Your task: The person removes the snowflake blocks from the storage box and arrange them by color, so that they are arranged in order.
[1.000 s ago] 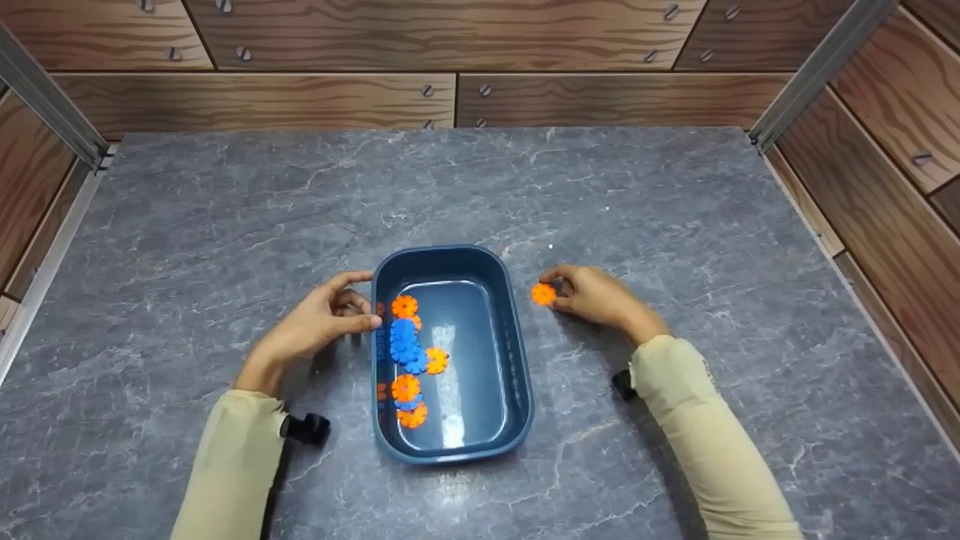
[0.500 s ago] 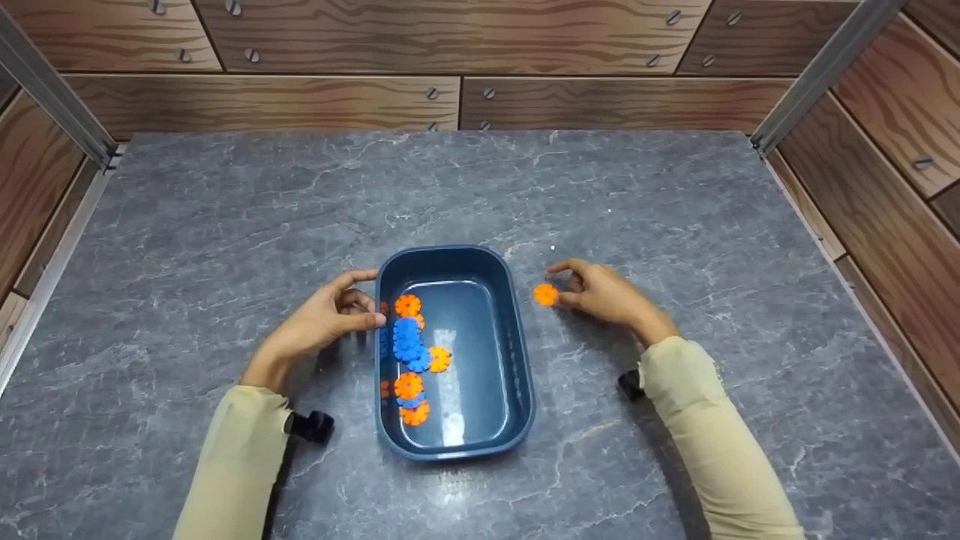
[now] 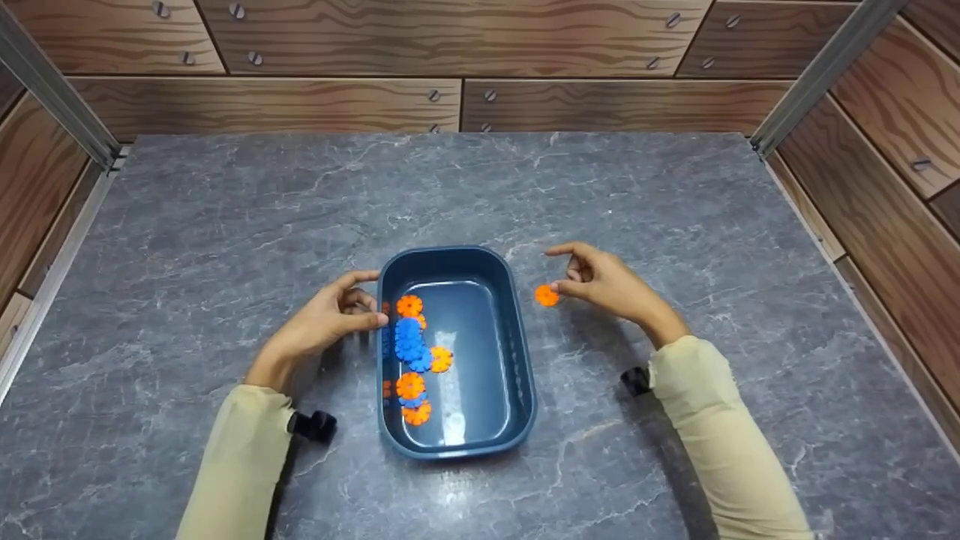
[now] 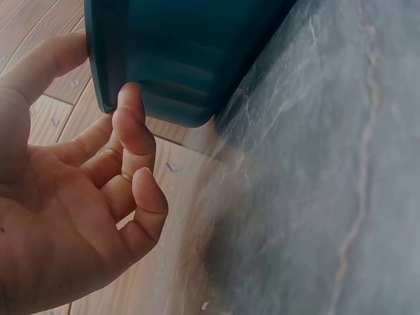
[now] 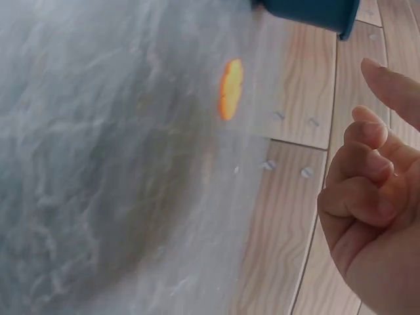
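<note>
A dark blue rectangular tub (image 3: 480, 450) stands on the table. Inside it, along its left side, lie orange flower-shaped discs (image 3: 410, 385) and blue flower-shaped discs (image 3: 408, 341). My left hand (image 3: 324, 319) holds the tub's left rim, thumb over the edge; in the left wrist view, other fingers curl outside the wall. One orange flower-shaped disc (image 3: 546, 295) lies on the table right of the tub. Just above it is my right hand (image 3: 607, 283), thumb and index finger spread apart; the right wrist view shows the disc (image 5: 230, 90) separate from the fingers.
The grey marbled table (image 3: 300, 195) extends on all sides of the tub. Wood-patterned panels (image 3: 337, 105) enclose the back and sides, with metal posts at the rear corners. A black wrist camera (image 3: 315, 426) sits below my left wrist.
My right hand has let go of the orange disc: its index finger has lifted away from the thumb, and the hand has drawn slightly back to the right. The left hand keeps its hold.
</note>
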A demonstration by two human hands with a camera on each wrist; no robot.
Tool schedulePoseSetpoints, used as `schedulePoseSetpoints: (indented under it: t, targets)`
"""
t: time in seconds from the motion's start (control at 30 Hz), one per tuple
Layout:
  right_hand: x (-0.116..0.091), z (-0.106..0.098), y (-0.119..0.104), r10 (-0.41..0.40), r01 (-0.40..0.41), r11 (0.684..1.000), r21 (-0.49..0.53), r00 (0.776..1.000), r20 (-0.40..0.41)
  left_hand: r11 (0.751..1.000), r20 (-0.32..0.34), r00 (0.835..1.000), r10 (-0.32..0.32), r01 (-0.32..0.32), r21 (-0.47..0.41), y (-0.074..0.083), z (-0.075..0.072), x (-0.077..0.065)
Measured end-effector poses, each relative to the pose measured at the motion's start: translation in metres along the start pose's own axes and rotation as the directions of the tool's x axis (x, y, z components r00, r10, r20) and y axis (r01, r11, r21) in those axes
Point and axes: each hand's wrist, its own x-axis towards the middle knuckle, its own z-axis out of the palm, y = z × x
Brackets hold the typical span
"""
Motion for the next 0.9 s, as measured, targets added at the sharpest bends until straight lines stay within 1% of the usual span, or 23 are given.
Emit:
schedulePoseSetpoints:
  t: [0.17,0.33,0.43,0.63,0.73,0.9]
  targets:
    - [-0.001,0.005,-0.012,-0.037,0.037,0.998,0.058,0.999,0.004,1.000,-0.013,1.000,-0.007,0.007,0.002,-0.001,0.000,0.000]
    - [-0.003,0.014,-0.024,-0.105,0.103,0.987,0.126,0.994,0.010,1.000,-0.011,1.000,-0.004,0.004,-0.006,-0.001,0.000,0.001]
    - [-0.003,0.019,-0.032,-0.152,0.149,0.978,0.148,0.988,0.013,1.000,-0.013,1.000,-0.004,0.004,-0.006,0.000,0.000,0.001]
    - [-0.004,0.029,-0.048,-0.221,0.210,0.968,0.137,0.973,0.067,1.000,-0.017,1.000,-0.001,0.000,-0.017,-0.001,0.001,0.001]
    - [-0.005,0.034,-0.056,-0.243,0.232,0.966,0.112,0.966,0.089,1.000,-0.017,1.000,0.004,-0.005,-0.026,-0.001,0.001,0.001]
    - [-0.007,0.041,-0.068,-0.288,0.282,0.957,0.064,0.950,0.120,1.000,-0.017,1.000,0.019,-0.019,-0.016,-0.002,0.002,0.001]
